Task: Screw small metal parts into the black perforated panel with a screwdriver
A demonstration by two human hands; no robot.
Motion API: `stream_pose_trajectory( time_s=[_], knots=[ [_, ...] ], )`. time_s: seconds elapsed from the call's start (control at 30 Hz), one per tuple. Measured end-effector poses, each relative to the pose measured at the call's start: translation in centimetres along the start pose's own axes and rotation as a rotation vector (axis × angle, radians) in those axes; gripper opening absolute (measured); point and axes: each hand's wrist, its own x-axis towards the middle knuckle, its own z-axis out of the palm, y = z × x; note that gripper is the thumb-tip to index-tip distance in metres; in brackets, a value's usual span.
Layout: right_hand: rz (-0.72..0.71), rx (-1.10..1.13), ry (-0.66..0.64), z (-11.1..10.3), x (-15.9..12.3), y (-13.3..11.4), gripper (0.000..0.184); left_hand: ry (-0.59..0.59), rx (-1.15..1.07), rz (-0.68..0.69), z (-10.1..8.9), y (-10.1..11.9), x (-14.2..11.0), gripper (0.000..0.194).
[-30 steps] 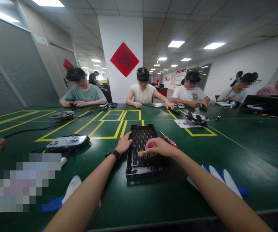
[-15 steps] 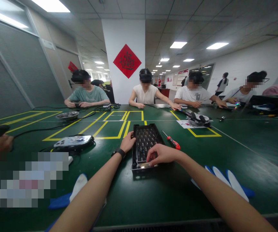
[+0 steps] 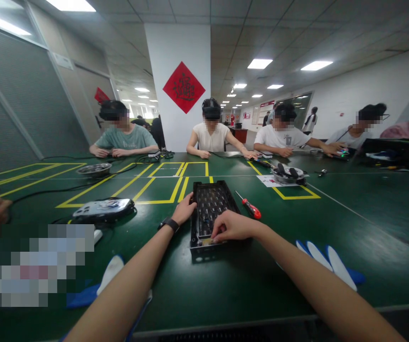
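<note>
A black perforated tray-like case point(image 3: 211, 204) lies on the green table point(image 3: 226, 289) in front of me. My left hand point(image 3: 184, 212), with a black watch at the wrist, grips the case's left edge. My right hand point(image 3: 233, 227) rests on the case's near end, fingers curled and pinched on a small tan part point(image 3: 209, 241) at the near rim. A red-handled screwdriver point(image 3: 250, 206) lies just right of the case.
Blue-and-white gloves lie at my right point(image 3: 327, 263) and near left point(image 3: 106, 280). A grey device point(image 3: 101, 209) with cables sits to the left. A metal bowl point(image 3: 93, 169) and a tray of parts point(image 3: 287, 175) stand farther off. Several people sit along the far side.
My right hand has slid from the middle of the case to its near end with the small tan part. The left hand kept its hold on the left edge.
</note>
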Motion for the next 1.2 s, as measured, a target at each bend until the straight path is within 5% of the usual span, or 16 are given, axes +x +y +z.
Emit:
stream_pose_trajectory(
  time_s=[0.53, 0.77, 1.0, 1.2],
  knots=[
    [0.020, 0.022, -0.004, -0.3, 0.0, -1.0, 0.030, 0.013, 0.066, 0.032, 0.4, -0.3, 0.3, 0.054],
    [0.137, 0.118, -0.141, -1.3, 1.1, -1.1, 0.036, 0.025, 0.085, 0.021, 0.2, 0.1, 0.0, 0.056],
    [0.042, 0.056, -0.044, -0.4, 0.2, -1.3, 0.031, 0.030, 0.078, 0.034, 0.1, 0.1, -0.1, 0.056],
    [0.033, 0.104, -0.150, -0.7, 1.2, -0.6, 0.033, 0.031, 0.082, 0.012, 0.0, 0.4, -0.2, 0.055]
  ],
)
